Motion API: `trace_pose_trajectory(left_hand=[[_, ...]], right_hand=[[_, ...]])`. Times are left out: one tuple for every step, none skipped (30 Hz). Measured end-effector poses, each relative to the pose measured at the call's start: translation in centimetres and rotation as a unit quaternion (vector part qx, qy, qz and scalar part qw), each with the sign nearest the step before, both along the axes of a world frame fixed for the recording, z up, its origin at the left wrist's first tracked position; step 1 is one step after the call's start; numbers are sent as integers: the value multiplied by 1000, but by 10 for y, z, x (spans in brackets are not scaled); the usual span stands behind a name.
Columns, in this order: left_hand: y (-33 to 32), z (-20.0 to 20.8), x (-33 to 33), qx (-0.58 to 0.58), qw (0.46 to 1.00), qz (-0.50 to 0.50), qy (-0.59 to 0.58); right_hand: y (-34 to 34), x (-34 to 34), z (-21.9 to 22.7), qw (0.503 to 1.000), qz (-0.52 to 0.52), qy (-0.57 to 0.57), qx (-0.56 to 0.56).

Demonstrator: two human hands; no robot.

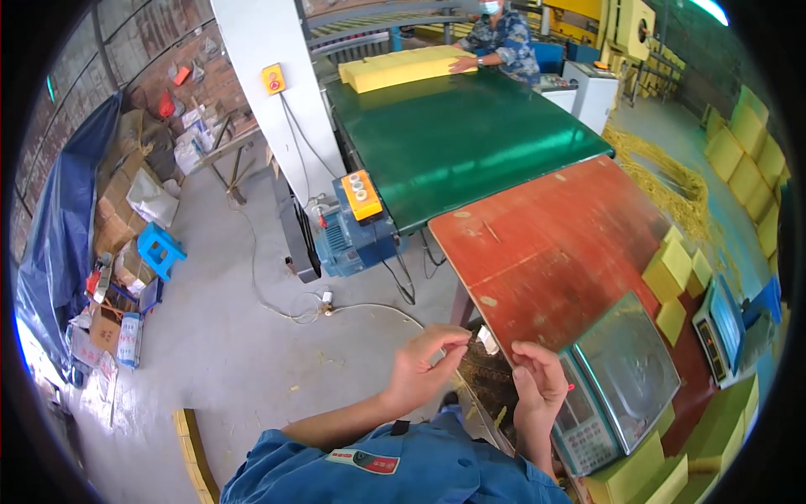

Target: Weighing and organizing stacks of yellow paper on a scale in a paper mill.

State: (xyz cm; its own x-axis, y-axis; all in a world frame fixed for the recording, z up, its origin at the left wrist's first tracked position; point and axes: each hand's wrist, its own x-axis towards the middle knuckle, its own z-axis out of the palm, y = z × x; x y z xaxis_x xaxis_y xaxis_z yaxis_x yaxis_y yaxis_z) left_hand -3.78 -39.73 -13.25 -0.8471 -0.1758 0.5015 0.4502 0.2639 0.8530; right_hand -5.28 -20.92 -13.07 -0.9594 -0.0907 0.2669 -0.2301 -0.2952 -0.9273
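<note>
My left hand [424, 368] is raised in front of me with thumb and forefinger pinched on a small white piece [487, 339]. My right hand [539, 388] is beside it, fingers curled, with something small and red at its fingertip; what it is cannot be told. Both hands hover over the near corner of a red-brown table [546, 244]. A digital weighing scale [625, 374] with a steel pan stands just right of my right hand.
A green conveyor belt [453, 134] runs away from the table, with a yellow foam slab [403, 67] at its far end under another person's hand [462, 64]. Yellow foam blocks [667, 269] lie on the table. A blue motor [353, 239], floor cables and a second scale [720, 328] are nearby.
</note>
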Motion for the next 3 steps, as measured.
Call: trace_pose_trajectory(left_hand=[[-14, 0, -9, -21, 999, 30, -30], [-28, 0, -13, -41, 995, 64, -64], [-36, -2, -17, -41, 994, 77, -71]], right_hand=[[-12, -19, -5, 999, 28, 10, -12], [-26, -36, -8, 999, 40, 3, -12], [-42, -53, -10, 998, 63, 5, -14]])
